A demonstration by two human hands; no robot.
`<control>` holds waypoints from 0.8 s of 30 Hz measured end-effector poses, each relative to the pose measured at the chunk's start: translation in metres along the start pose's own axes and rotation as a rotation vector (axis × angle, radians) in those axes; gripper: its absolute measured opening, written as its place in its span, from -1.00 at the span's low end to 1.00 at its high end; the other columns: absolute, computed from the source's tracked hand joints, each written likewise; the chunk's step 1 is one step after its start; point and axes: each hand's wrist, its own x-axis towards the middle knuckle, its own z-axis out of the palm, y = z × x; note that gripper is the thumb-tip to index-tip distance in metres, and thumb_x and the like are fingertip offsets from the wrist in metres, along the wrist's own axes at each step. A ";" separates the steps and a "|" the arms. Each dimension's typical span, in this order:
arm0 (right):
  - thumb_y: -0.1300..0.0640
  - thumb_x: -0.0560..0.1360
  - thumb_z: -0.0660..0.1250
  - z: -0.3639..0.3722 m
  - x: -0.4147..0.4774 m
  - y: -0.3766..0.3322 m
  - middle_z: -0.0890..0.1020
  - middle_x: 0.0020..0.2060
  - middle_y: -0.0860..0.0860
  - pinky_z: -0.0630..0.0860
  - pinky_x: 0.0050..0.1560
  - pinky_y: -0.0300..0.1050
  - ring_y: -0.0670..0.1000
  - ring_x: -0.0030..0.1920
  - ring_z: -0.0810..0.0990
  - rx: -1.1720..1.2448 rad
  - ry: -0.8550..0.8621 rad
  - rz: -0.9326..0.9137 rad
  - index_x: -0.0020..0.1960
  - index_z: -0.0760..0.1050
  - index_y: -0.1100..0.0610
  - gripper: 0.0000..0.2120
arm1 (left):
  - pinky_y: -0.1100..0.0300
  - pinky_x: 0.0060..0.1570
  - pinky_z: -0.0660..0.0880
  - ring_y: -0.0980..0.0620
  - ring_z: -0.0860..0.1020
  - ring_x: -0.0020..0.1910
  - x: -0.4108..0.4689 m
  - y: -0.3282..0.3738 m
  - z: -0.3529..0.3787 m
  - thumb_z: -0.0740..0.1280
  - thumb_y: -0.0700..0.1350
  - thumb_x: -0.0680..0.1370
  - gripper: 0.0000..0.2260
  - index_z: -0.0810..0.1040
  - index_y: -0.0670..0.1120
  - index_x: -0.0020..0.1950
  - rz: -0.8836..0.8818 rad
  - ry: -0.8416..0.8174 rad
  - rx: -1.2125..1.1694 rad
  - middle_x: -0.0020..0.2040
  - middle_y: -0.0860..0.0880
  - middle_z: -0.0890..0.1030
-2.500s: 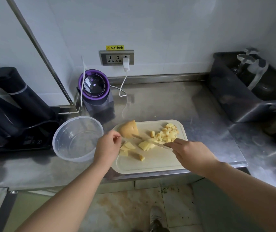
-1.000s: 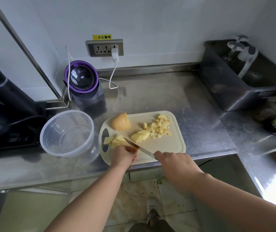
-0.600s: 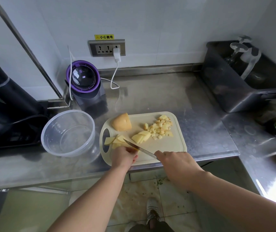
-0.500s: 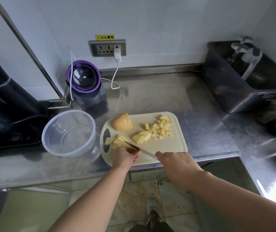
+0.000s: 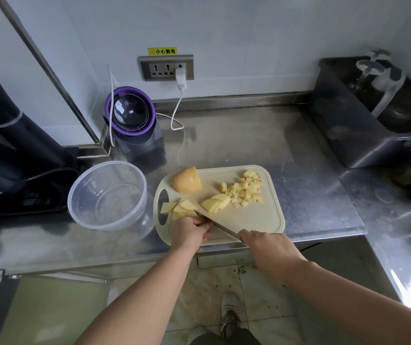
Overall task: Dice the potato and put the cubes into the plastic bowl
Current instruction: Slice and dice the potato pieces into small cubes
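Under half done, by the look. Diced cubes (image 5: 245, 189) heaped near far-right corner of cutting board (image 5: 256, 220); none in plastic bowl (image 5: 107, 195), sitting on counter (image 5: 236, 140) off board's left edge. Uncut potato chunk (image 5: 187, 181) at far-left corner, cut face turned right, long axis roughly along far edge. Fanned slices (image 5: 215, 202) mid-board. Flat slices (image 5: 178, 207) by near-left corner, pinned under left hand (image 5: 189, 232), fingers curled. Right hand (image 5: 264, 247) wrapped round knife (image 5: 214, 224), tip aimed far-left. Left to do: dicing, transfer.

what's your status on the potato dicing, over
Left hand holds potato slices on the cutting board, right hand grips knife, blade at them. Cubes piled on board, plastic bowl holds none. Nothing between board and bowl.
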 end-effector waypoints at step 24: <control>0.42 0.47 0.22 -0.046 0.009 0.007 0.54 0.15 0.02 0.20 -0.30 -0.14 0.08 -0.24 0.43 -0.335 0.308 -0.220 0.46 0.23 -0.01 -0.36 | 0.24 0.11 0.45 0.13 0.56 0.05 -0.010 0.037 -0.078 0.32 -0.13 0.58 -0.82 0.62 -0.02 0.15 0.545 0.117 0.425 0.04 0.12 0.61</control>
